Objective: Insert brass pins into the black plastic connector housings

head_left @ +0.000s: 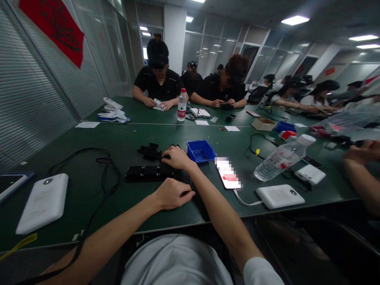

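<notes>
Right hand point(178, 157), fingers bent downward at the right end of a cluster of loose black parts point(150, 152); grip on any part impossible to tell. Left hand point(172, 194), nearer the near edge, fingers curled in toward the thumb, with a dark sliver point(185, 194) in between (held piece or mere shadow, impossible to tell). Between the two hands and extending left, a row of black blocks point(138, 173), just near of the loose parts. Just to the right of the right hand and farther off, a blue tray point(193, 154) with small pieces point(202, 152) inside. Farther right, a lit phone point(227, 175), joined by a white cable point(245, 203) to a white power bank point(279, 196); beyond the latter, a clear bottle point(276, 161). At left, a black cable point(115, 170) and a second white power bank point(44, 205). On the far side of the green table point(184, 215), a red-capped bottle point(181, 107).
</notes>
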{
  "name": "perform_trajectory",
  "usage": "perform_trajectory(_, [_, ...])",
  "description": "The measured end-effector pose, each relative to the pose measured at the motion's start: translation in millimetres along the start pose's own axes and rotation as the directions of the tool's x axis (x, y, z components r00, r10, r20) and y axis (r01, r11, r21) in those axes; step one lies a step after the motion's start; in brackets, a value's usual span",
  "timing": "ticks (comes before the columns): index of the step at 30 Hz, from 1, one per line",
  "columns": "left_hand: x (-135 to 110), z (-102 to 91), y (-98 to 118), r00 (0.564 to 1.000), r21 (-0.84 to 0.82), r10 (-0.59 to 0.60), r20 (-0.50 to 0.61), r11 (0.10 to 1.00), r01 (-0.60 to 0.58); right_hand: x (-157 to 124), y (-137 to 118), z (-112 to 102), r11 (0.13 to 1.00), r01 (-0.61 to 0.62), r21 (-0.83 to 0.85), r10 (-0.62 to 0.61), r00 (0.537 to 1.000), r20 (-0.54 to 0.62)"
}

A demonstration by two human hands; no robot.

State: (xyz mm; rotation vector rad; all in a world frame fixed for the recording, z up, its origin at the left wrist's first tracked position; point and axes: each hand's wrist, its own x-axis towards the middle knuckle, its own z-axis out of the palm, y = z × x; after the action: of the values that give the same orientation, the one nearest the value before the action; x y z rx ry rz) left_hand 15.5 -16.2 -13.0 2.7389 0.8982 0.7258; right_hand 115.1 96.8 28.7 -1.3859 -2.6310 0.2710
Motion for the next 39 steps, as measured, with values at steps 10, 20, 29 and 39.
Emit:
perform_trajectory(10, [0.1,-0.4,-1.2,1.0,-0.012,-0.012,0.02,1.0,0.012,7.7,-6.9,-6.6,0.997,-0.081,-0.015,0.081,0.996,0.032])
perform_trajectory(20, [0.6,-2.8,-1.7,1.0,0.002,-0.017,0.017,1.0,0.017,12.4,5.4,-4.1,0.999,-0.028,0.023,0.028,0.999,0.029])
perform_trajectory(29, [0.9,-3.3,-2.3,0.999,0.024,-0.02,0.035,1.0,0.019,11.8,6.6,-4.1,1.0,-0.009,0.018,0.009,1.0,0.02])
perform_trajectory(39, [0.9,-4.9,-0.9,0.999,0.019,-0.02,0.027,1.0,0.02,9.1,10.5,-4.1,1.0,-0.006,0.028,0.006,1.0,-0.012])
